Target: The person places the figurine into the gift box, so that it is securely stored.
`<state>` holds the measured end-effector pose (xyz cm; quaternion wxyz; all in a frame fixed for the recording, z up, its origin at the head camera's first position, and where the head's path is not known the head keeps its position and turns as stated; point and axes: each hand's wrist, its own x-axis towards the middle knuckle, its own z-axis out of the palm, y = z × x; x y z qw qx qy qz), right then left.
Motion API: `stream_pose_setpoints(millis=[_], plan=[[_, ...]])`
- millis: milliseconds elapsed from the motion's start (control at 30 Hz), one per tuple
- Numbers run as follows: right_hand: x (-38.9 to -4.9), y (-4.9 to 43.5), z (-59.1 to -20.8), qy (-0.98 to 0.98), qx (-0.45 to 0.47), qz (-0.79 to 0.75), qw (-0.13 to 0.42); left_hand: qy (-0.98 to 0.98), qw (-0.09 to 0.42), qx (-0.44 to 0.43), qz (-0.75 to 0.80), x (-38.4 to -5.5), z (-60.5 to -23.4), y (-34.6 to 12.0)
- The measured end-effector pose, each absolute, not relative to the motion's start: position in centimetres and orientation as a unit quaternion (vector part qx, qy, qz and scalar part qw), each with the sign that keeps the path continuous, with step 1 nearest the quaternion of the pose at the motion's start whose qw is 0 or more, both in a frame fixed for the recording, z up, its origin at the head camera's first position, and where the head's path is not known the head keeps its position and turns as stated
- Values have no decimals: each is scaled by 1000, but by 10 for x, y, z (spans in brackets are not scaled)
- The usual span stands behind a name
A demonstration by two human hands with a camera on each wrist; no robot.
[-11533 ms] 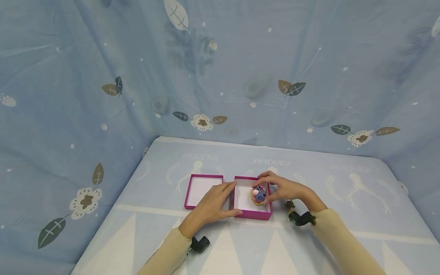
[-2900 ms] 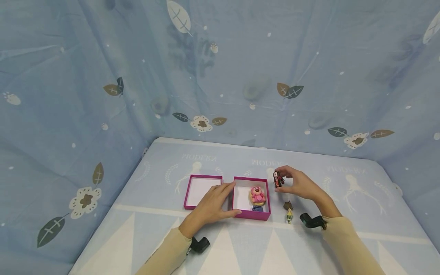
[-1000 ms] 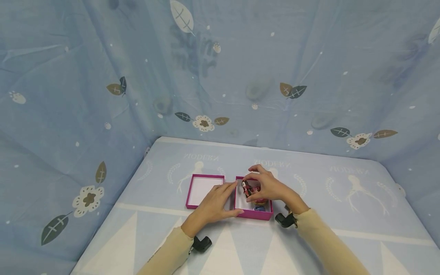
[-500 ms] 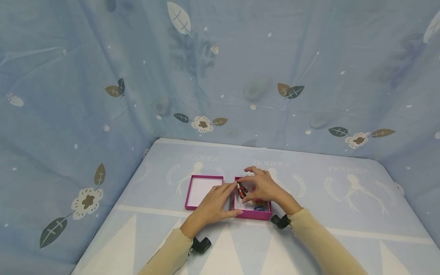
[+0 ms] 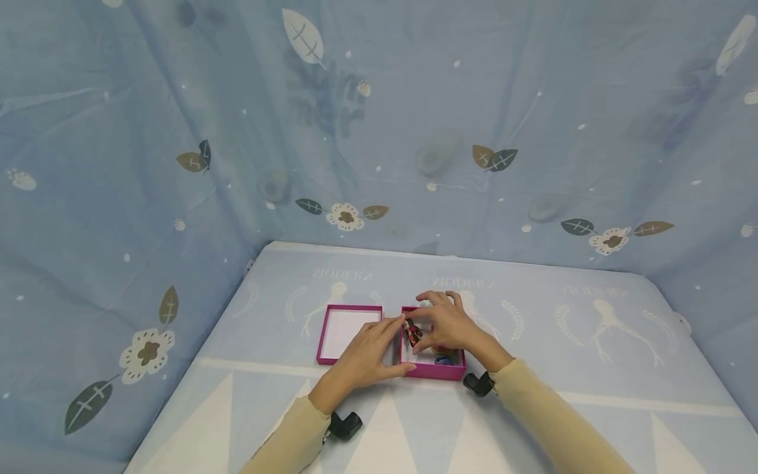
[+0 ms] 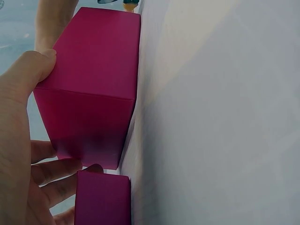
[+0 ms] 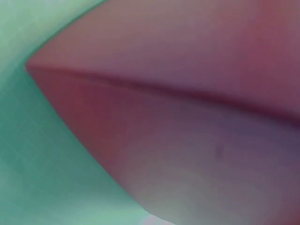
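Observation:
A magenta box (image 5: 437,372) with a white inside stands without its lid at mid-table. My left hand (image 5: 366,355) holds its left side, thumb at the front wall and fingers by the left wall. In the left wrist view the thumb (image 6: 35,70) presses the box edge. Between thumb and fingers, my right hand (image 5: 448,322) pinches a small black-and-red figurine (image 5: 412,332), leaning inside the box's left part. A blue toy (image 5: 444,360) lies in the front right; the right hand mostly covers the pink bear toy. Only blurred box walls (image 7: 187,140) fill the right wrist view.
The shallow magenta lid (image 5: 346,329), white inside up, lies just left of the box. At the top of the left wrist view a small green-and-yellow figure (image 6: 130,5) is partly seen beyond the box. Patterned cloth (image 5: 379,131) hangs behind the table.
Since 2.9 s ago, my right hand has carried the figurine from right of the box into its left part, lowering and tilting it. The pink bear came in earlier. My left hand stays put.

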<state>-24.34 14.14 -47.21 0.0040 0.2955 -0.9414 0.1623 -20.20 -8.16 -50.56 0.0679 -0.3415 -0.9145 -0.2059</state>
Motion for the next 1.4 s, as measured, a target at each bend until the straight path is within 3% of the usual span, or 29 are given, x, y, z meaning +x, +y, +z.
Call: stream_pose_setpoints(millis=[533, 1400], plan=[[-241, 136, -475, -958, 250, 137, 21, -914, 70, -345, -202, -201, -505, -81], [-240, 132, -485, -964, 253, 64, 58, -913, 71, -344, -206, -201, -505, -82]])
